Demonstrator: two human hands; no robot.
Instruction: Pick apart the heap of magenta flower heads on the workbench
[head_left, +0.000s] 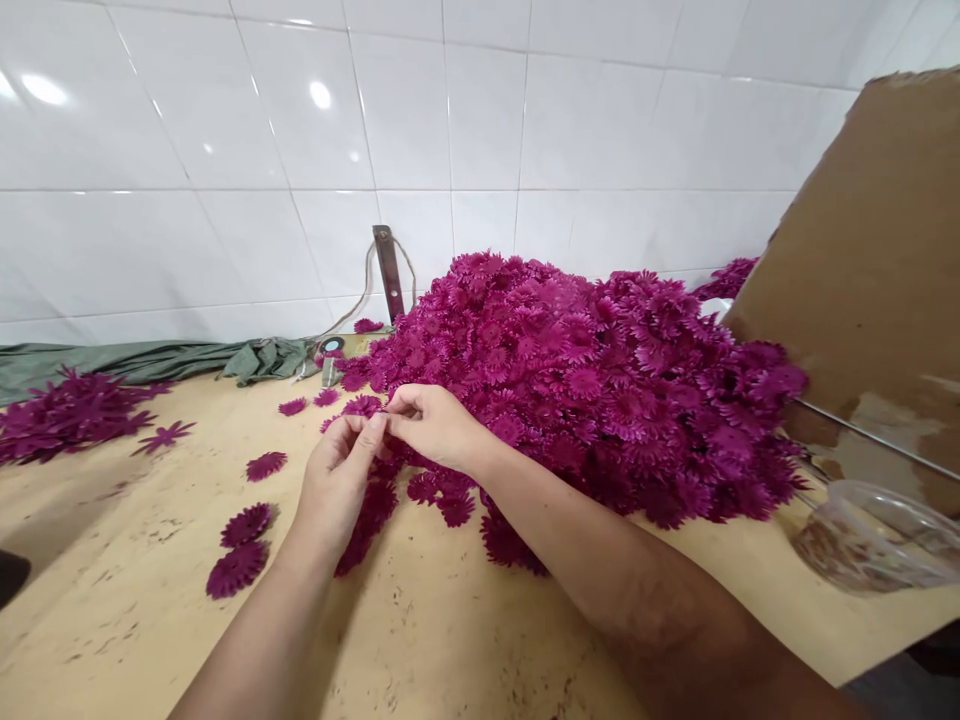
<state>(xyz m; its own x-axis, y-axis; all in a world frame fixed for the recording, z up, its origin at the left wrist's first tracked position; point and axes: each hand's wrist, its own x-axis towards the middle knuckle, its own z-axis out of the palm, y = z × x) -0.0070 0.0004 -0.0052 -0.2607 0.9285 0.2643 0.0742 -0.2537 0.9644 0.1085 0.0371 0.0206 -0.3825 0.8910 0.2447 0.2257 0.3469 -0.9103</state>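
Two bare forearms reach in over the near edge of a pale, dark-flecked surface (450, 650). Left of the arms lie two overlapping magenta flowers (237, 570), flat and round, fringed with many narrow, pointed petals. By the surface's right edge stands a clear plastic tub (874, 550), something brownish showing through its side.

Farther in, the left hand (341, 465) and right hand (435, 425) meet, thumbs and forefingers pinched together tip to tip; whether they grasp a flower, I cannot tell, as the fingers hide it. Just beyond them, a big flower heap (570, 370) spreads from the middle toward the right, its vivid magenta blooms ruffled and densely piled. Near the left edge sits a darker purple pile (71, 415) with longer, broader petals. Brown cardboard (877, 260) leans at the right. Green cloth (187, 360) lies along the far edge, before a white tiled wall (480, 130).
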